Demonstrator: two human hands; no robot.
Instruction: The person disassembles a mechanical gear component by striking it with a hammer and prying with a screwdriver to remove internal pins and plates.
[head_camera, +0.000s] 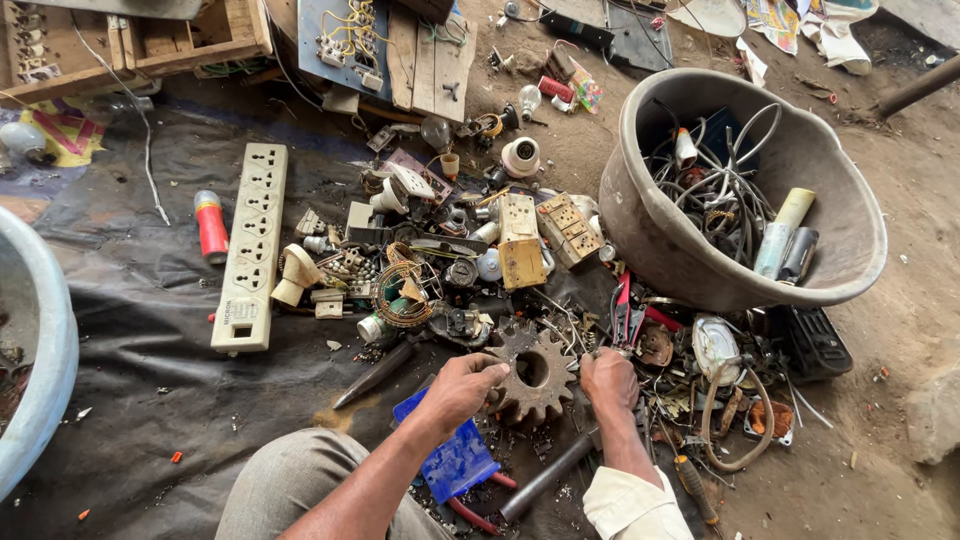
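Observation:
A rusty toothed gear wheel (533, 374) lies on the dark sheet in front of me. My left hand (462, 389) rests on its left rim, fingers curled over the teeth. My right hand (607, 378) is closed at the gear's right edge around something small that I cannot make out. Red-handled pliers (622, 308) lie just beyond my right hand. A blue plastic piece (456, 458) sits under my left wrist. A dark metal bar (546, 476) lies between my forearms.
A big grey tub (650, 235) holding wires and tubes stands at the right. A white power strip (252, 245), a red-and-yellow cylinder (211, 226), a copper wire coil (401, 293), sockets and switches litter the sheet. A pale blue basin (50, 380) is at the left edge.

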